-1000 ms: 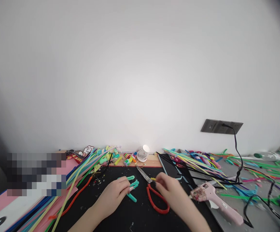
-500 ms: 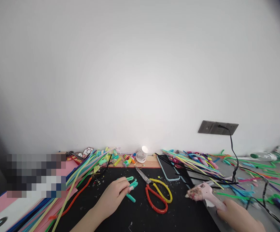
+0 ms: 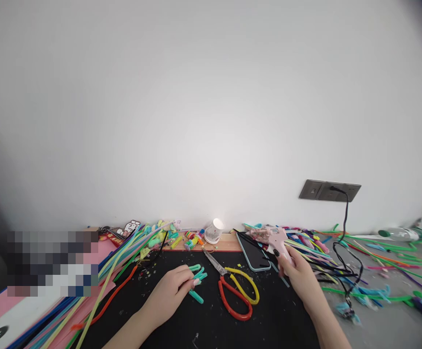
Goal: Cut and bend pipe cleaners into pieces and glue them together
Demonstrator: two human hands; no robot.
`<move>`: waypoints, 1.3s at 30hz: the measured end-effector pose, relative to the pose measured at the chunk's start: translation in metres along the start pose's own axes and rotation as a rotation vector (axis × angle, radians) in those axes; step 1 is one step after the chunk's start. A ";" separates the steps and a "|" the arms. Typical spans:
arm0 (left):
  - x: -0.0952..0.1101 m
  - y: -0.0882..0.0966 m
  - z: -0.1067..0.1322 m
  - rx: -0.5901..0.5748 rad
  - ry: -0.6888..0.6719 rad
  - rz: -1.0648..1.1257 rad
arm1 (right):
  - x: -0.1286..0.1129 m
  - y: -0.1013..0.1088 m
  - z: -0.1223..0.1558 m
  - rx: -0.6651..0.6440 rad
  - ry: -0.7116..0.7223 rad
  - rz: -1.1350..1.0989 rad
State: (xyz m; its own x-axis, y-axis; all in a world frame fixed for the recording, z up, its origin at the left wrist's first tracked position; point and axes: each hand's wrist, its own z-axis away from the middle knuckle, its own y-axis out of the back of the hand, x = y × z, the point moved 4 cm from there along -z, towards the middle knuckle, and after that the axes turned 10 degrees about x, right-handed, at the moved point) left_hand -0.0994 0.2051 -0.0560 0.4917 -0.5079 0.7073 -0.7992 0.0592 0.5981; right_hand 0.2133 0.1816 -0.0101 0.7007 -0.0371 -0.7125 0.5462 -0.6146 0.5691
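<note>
My left hand (image 3: 170, 289) rests on the black mat (image 3: 203, 325), fingers pinched on a bent teal pipe cleaner piece (image 3: 197, 281). My right hand (image 3: 297, 274) is closed around the pink glue gun (image 3: 273, 239) and holds it lifted above the phone (image 3: 253, 252), nozzle pointing left. The gun's black cord (image 3: 345, 252) trails to the right and up to the wall socket (image 3: 329, 190). Scissors (image 3: 233, 286) with a red and a yellow handle lie on the mat between my hands.
Long coloured pipe cleaners (image 3: 123, 261) lie piled at the left and more (image 3: 378, 257) spread over the grey surface at right. A small white cup (image 3: 213, 230) and short coloured pieces (image 3: 192, 240) sit by the wall. Pink sheets (image 3: 0, 305) lie at far left.
My right hand left the scissors, went right to the glue gun, gripped it and lifted it up and left over the phone. My left hand stayed put.
</note>
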 end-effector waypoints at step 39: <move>-0.003 0.000 0.000 0.015 0.038 -0.023 | 0.031 0.020 0.007 -0.330 -0.142 0.637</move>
State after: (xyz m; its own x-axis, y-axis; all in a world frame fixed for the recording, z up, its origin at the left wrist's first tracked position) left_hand -0.1008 0.2064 -0.0578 0.5227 -0.4763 0.7071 -0.7923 0.0347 0.6091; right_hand 0.2431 0.1621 -0.0238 0.8747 -0.4234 -0.2357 0.1782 -0.1712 0.9690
